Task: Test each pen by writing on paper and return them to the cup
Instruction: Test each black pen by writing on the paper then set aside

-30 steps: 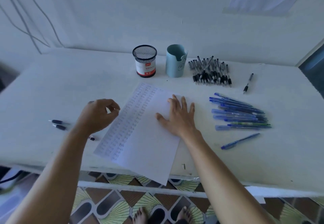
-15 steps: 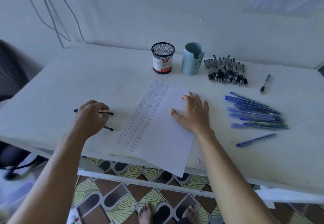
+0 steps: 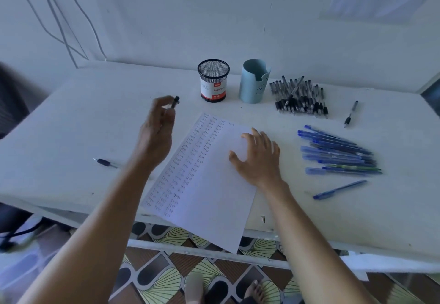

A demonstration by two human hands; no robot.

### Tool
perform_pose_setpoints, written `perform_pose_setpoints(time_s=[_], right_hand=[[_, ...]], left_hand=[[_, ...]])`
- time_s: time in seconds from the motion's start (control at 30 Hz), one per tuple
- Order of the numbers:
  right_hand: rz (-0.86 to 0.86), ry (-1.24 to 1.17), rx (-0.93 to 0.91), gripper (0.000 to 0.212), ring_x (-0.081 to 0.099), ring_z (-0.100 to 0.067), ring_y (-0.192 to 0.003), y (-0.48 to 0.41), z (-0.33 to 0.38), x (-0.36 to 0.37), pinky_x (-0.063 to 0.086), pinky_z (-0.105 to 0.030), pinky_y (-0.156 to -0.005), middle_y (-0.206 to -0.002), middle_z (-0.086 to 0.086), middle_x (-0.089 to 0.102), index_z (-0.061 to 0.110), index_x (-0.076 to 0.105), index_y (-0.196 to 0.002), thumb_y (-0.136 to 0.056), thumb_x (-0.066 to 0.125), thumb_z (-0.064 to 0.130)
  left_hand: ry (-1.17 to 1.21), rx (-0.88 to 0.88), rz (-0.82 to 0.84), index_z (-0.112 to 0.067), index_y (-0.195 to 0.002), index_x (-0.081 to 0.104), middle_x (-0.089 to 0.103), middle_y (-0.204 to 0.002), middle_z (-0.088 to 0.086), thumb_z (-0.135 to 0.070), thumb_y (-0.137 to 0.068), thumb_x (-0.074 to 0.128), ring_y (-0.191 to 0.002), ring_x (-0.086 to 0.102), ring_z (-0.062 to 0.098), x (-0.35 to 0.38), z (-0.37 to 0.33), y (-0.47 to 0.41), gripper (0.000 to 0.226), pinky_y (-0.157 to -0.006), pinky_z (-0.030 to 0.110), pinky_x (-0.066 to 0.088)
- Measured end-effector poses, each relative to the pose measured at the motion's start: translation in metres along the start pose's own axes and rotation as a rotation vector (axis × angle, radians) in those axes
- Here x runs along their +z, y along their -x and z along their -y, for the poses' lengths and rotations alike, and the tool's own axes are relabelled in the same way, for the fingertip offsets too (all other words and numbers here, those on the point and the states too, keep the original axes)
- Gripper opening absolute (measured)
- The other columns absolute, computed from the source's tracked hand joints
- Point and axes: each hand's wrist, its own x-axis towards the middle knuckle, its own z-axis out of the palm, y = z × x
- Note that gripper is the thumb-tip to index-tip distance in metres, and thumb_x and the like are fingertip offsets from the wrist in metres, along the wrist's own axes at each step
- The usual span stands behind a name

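From your head camera, your left hand (image 3: pixel 156 134) is raised above the table (image 3: pixel 71 122), fingers curled round a black pen (image 3: pixel 175 102) — short of the mesh cup (image 3: pixel 213 80). Your right hand (image 3: pixel 258 158) lies spread on the paper (image 3: pixel 202 184), fingers straight — holding nothing.

The white sheet of paper (image 3: pixel 214 184) carries the handwritten word "Test", repeated in columns down its left part. At the far side, the black wire-mesh cup (image 3: pixel 213 71) bears a white-and-red label (image 3: pixel 212 89) reading "Ball Pe…"; its smaller print is illegible.
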Motion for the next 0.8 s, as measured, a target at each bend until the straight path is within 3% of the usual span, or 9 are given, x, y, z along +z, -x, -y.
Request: perform_pose_setpoints(time_s=[0.1,0.17,0.27,0.37,0.43,0.53,0.57,0.7,0.8], right_hand=[[0.035,0.015,-0.002,0.063,0.001,-0.019,-0.153,-0.007,-0.008,-0.006,-0.004,-0.049,-0.121,-0.166,0.001,0.014,0.026,0.033,-0.149,-0.094,0.044,0.057],[0.074,0.04,0.001,0.065,-0.002,-0.019,-0.154,-0.014,-0.014,-0.01,-0.007,-0.05,-0.121,-0.167,0.001,0.01,0.028,0.028,-0.152,-0.095,0.041,0.057],[0.121,0.088,-0.017,0.067,-0.005,-0.02,-0.154,-0.02,-0.022,-0.011,-0.008,-0.052,-0.121,-0.167,0.0,0.006,0.03,0.022,-0.154,-0.096,0.037,0.058],[0.13,0.122,-0.027,0.069,-0.006,-0.022,-0.154,-0.021,-0.023,-0.01,-0.008,-0.053,-0.121,-0.167,-0.002,0.004,0.028,0.018,-0.156,-0.097,0.034,0.059],[0.126,0.13,-0.034,0.07,-0.005,-0.024,-0.154,-0.021,-0.022,-0.01,-0.007,-0.054,-0.121,-0.167,-0.004,0.003,0.026,0.018,-0.156,-0.097,0.032,0.059],[0.12,0.127,-0.04,0.071,-0.005,-0.026,-0.153,-0.021,-0.022,-0.009,-0.007,-0.056,-0.121,-0.167,-0.005,0.003,0.024,0.018,-0.157,-0.096,0.031,0.059],[0.125,0.128,-0.04,0.072,-0.006,-0.027,-0.153,-0.021,-0.022,-0.009,-0.007,-0.056,-0.121,-0.167,-0.006,0.003,0.024,0.017,-0.157,-0.096,0.031,0.06],[0.12,0.131,-0.045,0.073,-0.005,-0.027,-0.153,-0.021,-0.022,-0.009,-0.006,-0.056,-0.121,-0.167,-0.006,0.003,0.025,0.016,-0.157,-0.095,0.031,0.061],[0.103,0.112,-0.046,0.073,-0.003,-0.028,-0.153,-0.021,-0.022,-0.009,-0.006,-0.056,-0.121,-0.167,-0.007,0.005,0.024,0.018,-0.157,-0.095,0.033,0.06]], left_hand=[[0.529,-0.241,0.112,-0.022,-0.09,0.059,0.023,-0.066,-0.003,-0.057,-0.097,0.033,-0.059,0.017,0.014,0.022,-0.021,-0.011,0.044,-0.054,0.029,0.017],[0.661,-0.358,0.152,-0.017,-0.062,0.052,0.013,-0.06,0.002,-0.067,-0.087,0.036,-0.057,0.007,0.018,0.036,-0.032,-0.019,0.058,-0.054,0.033,0.009],[0.808,-0.452,0.094,-0.016,-0.047,0.033,0.015,-0.046,-0.004,-0.05,-0.084,0.036,-0.048,0.005,0.015,0.054,-0.037,-0.027,0.051,-0.048,0.031,0.006],[0.943,-0.521,0.039,-0.017,-0.051,0.034,0.016,-0.049,-0.004,-0.047,-0.093,0.034,-0.046,0.007,0.013,0.066,-0.033,-0.036,0.052,-0.046,0.028,0.008],[0.957,-0.545,-0.008,-0.017,-0.062,0.048,0.027,-0.058,-0.002,-0.051,-0.099,0.039,-0.046,0.014,0.012,0.074,-0.027,-0.043,0.051,-0.046,0.026,0.012],[0.827,-0.495,-0.067,-0.016,-0.094,0.065,0.053,-0.077,-0.003,-0.019,-0.104,0.051,-0.045,0.033,0.009,0.091,-0.016,-0.055,0.017,-0.043,0.02,0.023],[0.804,-0.493,-0.078,-0.016,-0.103,0.066,0.06,-0.082,-0.002,-0.011,-0.104,0.048,-0.048,0.043,0.009,0.097,-0.011,-0.058,0.019,-0.045,0.019,0.029],[0.752,-0.479,0.024,-0.016,-0.119,0.066,0.068,-0.105,0.001,-0.04,-0.109,0.026,-0.084,0.061,0.017,0.115,0.002,-0.067,0.048,-0.074,0.026,0.046],[0.605,-0.419,0.09,-0.002,-0.109,0.065,0.067,-0.108,0.015,-0.046,-0.107,0.027,-0.074,0.065,0.023,0.128,0.008,-0.074,0.058,-0.069,0.029,0.05]])
